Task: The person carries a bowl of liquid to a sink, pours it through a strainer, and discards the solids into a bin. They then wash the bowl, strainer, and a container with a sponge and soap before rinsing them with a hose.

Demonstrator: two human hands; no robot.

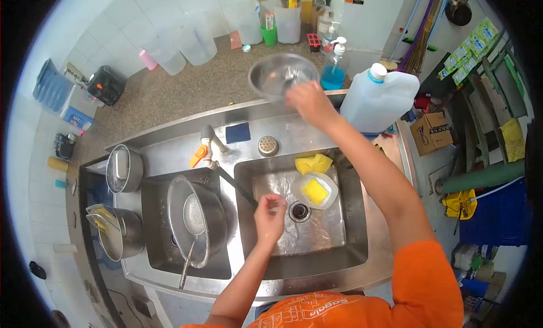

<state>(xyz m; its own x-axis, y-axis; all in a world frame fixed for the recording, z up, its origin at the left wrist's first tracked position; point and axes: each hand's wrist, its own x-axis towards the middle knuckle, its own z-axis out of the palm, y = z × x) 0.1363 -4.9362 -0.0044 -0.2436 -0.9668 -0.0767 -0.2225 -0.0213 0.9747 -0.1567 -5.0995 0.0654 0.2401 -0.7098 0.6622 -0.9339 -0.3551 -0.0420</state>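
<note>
Bowl point(277, 74) gripped at its near rim by closed right hand point(310, 103) above far edge of sink point(294, 130), well beyond left hand point(270, 213), half-curled, nothing visible in it, over right basin point(319, 234).

Light: bright and even, source not in view; white wall tiles point(113, 28) near washed out.
Glare: pale sheen on the floor of the right sink basin point(317, 237) and inside the steel bowl point(280, 73).
Shadows: soft, deepest in the left sink basin point(158, 254) beside the pan point(198, 220).
Blur: slight smear at the right hand point(308, 102) on the bowl's rim.
Distortion: strong fisheye; worktop point(186, 96) edges bow; black vignette fills all four corners; periphery soft.
</note>
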